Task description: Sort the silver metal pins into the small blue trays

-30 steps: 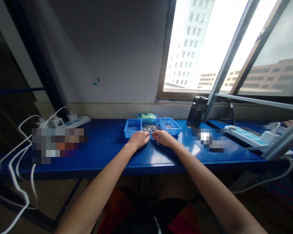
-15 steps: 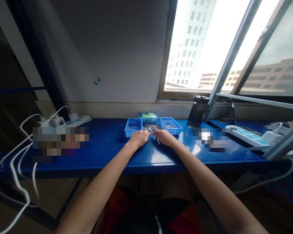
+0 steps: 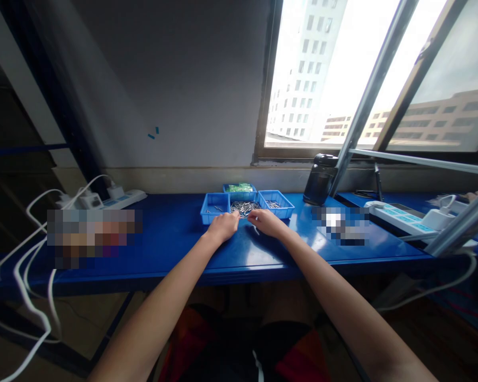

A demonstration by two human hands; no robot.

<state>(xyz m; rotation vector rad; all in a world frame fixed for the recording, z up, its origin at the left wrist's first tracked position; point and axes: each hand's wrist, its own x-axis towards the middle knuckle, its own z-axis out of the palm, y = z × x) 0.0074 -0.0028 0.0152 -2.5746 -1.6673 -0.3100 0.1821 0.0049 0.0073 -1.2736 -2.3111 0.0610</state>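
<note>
Left hand [image 3: 223, 227] and right hand [image 3: 265, 222], right up at the near side of the metal pieces [image 3: 245, 207]!
Fingers curled on both, tips drawn in close, a narrow gap between the two hands; whether either grips a piece, I cannot tell. The slim pieces lie just beyond the fingertips, toward the back edge of the bench [image 3: 167, 239], between left bin [image 3: 207, 219] and right bin [image 3: 282, 213], long axes pointing every way, neither hand clearly nearer.

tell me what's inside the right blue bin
Thin metal pieces lie loose in the right bin. What is beneath them is covered, and the near wall hides the floor just behind it.
</note>
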